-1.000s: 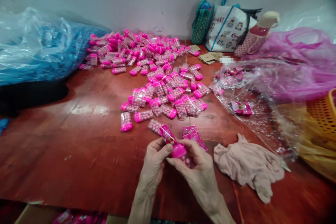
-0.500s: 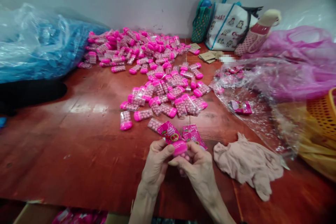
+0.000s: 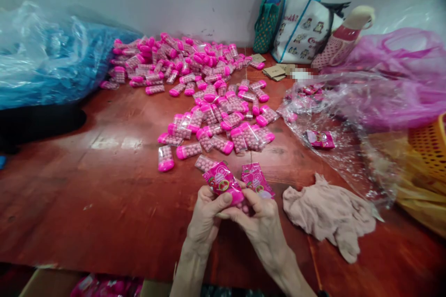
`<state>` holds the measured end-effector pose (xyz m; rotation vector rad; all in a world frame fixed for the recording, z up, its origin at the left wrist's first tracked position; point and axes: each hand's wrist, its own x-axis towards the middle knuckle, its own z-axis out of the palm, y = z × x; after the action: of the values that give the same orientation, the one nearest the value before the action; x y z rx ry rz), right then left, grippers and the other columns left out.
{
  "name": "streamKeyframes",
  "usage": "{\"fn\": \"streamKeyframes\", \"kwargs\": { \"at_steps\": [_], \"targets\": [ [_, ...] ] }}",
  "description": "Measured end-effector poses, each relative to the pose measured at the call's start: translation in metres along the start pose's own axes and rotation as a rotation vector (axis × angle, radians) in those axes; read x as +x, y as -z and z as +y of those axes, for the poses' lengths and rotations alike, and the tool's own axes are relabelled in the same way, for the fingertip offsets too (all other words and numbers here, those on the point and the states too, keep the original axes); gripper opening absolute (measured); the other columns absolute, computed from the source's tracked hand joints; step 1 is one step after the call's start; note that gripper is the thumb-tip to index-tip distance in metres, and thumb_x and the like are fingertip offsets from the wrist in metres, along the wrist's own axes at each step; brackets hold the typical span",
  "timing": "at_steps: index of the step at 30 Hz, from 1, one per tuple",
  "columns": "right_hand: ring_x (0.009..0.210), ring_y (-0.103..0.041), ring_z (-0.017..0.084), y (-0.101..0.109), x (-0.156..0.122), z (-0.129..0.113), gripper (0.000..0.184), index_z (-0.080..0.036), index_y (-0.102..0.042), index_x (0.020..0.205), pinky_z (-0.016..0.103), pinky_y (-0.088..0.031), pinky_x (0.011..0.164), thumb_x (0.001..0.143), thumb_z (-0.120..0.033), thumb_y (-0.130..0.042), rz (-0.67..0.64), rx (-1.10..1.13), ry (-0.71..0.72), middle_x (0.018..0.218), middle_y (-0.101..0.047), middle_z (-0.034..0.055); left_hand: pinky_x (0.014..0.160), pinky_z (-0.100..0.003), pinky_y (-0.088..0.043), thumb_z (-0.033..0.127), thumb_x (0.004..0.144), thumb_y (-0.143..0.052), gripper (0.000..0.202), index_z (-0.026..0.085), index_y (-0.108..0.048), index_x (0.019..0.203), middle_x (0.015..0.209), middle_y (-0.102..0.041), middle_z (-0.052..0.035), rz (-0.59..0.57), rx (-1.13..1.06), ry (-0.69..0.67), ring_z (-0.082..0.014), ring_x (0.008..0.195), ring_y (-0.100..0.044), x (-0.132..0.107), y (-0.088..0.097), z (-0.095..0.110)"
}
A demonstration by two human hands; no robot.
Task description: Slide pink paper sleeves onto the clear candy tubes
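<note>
My left hand point(image 3: 206, 217) and my right hand point(image 3: 261, 222) meet over the near edge of the red table point(image 3: 104, 195). Between them they pinch a small candy container with a pink cap, and a pink printed label card point(image 3: 221, 181) stands up from it. A second pink label card point(image 3: 256, 180) lies flat on the table just behind my right hand. A loose heap of clear pink-capped candy containers point(image 3: 209, 97) spreads from mid-table to the far wall.
A crumpled beige cloth point(image 3: 327, 213) lies right of my hands. Clear plastic sheeting point(image 3: 334, 120) and a pink bag point(image 3: 400, 79) fill the right, a yellow basket point(image 3: 430, 148) beyond. A blue plastic bag point(image 3: 45, 65) sits far left. Tote bags point(image 3: 299, 28) lean on the wall.
The label card has turned from edge-on to facing me and now covers the pink cap. My hands have drawn a little closer together.
</note>
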<state>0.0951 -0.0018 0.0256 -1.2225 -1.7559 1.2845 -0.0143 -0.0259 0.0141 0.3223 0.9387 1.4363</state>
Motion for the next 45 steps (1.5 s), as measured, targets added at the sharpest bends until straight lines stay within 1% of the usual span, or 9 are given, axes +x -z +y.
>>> {"fn": "streamKeyframes", "kwargs": {
  "at_steps": [6, 11, 15, 19, 26, 33, 38, 42, 45],
  "targets": [
    [0.049, -0.034, 0.007, 0.000, 0.001, -0.001, 0.019, -0.016, -0.053, 0.059, 0.018, -0.030, 0.046, 0.066, -0.023, -0.070, -0.077, 0.161, -0.125, 0.053, -0.038, -0.0074, 0.058, -0.032, -0.053, 0.029, 0.064, -0.071, 0.027, 0.010, -0.070, 0.083, 0.072, -0.070, -0.0100, -0.006, -0.045, 0.031, -0.0199, 0.058, -0.064, 0.001, -0.001, 0.000],
    [0.062, -0.049, 0.011, -0.003, -0.004, -0.002, 0.012, -0.018, -0.059, 0.087, 0.018, -0.040, 0.055, 0.080, -0.028, -0.057, -0.144, 0.133, -0.054, 0.071, -0.055, -0.0024, 0.070, -0.032, -0.051, 0.026, 0.069, -0.067, 0.017, 0.012, -0.070, 0.078, 0.083, -0.070, -0.0095, 0.139, -0.094, -0.057, -0.0203, 0.072, -0.065, 0.004, -0.001, 0.003],
    [0.069, -0.058, 0.015, -0.011, -0.007, 0.006, 0.021, -0.018, -0.057, 0.099, 0.022, -0.044, 0.061, 0.088, -0.028, -0.043, -0.025, -0.058, 0.036, 0.082, -0.063, 0.0042, 0.074, -0.035, -0.050, 0.024, 0.067, -0.069, 0.016, 0.013, -0.069, 0.080, 0.083, -0.070, -0.0090, 0.092, -0.121, -0.028, -0.0225, 0.078, -0.065, 0.005, -0.002, 0.002],
    [0.070, -0.061, 0.021, -0.013, -0.005, 0.008, 0.038, -0.013, -0.043, 0.124, 0.029, -0.046, 0.065, 0.090, -0.029, -0.038, -0.082, -0.174, 0.065, 0.087, -0.065, 0.0107, 0.077, -0.037, -0.049, 0.028, 0.069, -0.067, 0.018, 0.013, -0.069, 0.079, 0.087, -0.069, -0.0097, 0.051, -0.160, 0.016, -0.0246, 0.083, -0.064, 0.005, 0.001, 0.001],
    [0.064, -0.059, 0.013, 0.008, 0.002, 0.000, 0.021, -0.021, -0.052, 0.107, 0.021, -0.041, 0.058, 0.091, -0.026, -0.038, -0.291, -0.070, 0.098, 0.075, -0.061, 0.0002, 0.082, -0.040, -0.046, 0.031, 0.069, -0.067, 0.027, 0.015, -0.067, 0.092, 0.100, -0.067, -0.0119, -0.036, -0.171, 0.008, -0.0283, 0.093, -0.061, 0.000, 0.007, -0.001],
    [0.042, -0.054, 0.017, -0.002, -0.002, 0.010, 0.026, -0.012, -0.057, 0.084, 0.025, -0.031, 0.042, 0.089, -0.026, -0.036, -0.086, -0.534, 0.204, 0.053, -0.059, 0.0055, 0.086, -0.042, -0.043, 0.019, 0.074, -0.062, 0.018, 0.013, -0.068, 0.089, 0.093, -0.069, -0.0139, -0.006, -0.097, -0.019, -0.0306, 0.105, -0.055, 0.005, 0.001, -0.002],
    [0.051, -0.058, 0.016, 0.001, -0.001, 0.006, 0.021, -0.014, -0.056, 0.092, 0.023, -0.039, 0.049, 0.089, -0.025, -0.038, -0.191, -0.319, 0.127, 0.063, -0.063, 0.0039, 0.087, -0.043, -0.042, 0.025, 0.072, -0.065, 0.018, 0.014, -0.068, 0.087, 0.099, -0.068, -0.0139, -0.044, -0.137, 0.019, -0.0314, 0.104, -0.055, 0.004, 0.005, -0.003],
    [0.074, -0.062, 0.015, 0.004, 0.001, 0.005, 0.027, -0.020, -0.050, 0.114, 0.024, -0.046, 0.066, 0.089, -0.025, -0.041, -0.244, -0.100, 0.135, 0.091, -0.064, 0.0050, 0.086, -0.043, -0.043, 0.031, 0.071, -0.066, 0.021, 0.017, -0.067, 0.087, 0.103, -0.067, -0.0118, -0.031, -0.198, 0.042, -0.0296, 0.101, -0.057, 0.002, 0.007, -0.003],
    [0.062, -0.061, 0.015, -0.001, 0.000, 0.008, 0.026, -0.016, -0.053, 0.109, 0.023, -0.044, 0.057, 0.089, -0.027, -0.040, -0.191, -0.151, 0.150, 0.078, -0.065, 0.0053, 0.085, -0.042, -0.045, 0.033, 0.075, -0.061, 0.021, 0.017, -0.066, 0.087, 0.102, -0.067, -0.0123, -0.006, -0.189, 0.043, -0.0283, 0.098, -0.059, 0.002, 0.004, -0.002]
  ]
}}
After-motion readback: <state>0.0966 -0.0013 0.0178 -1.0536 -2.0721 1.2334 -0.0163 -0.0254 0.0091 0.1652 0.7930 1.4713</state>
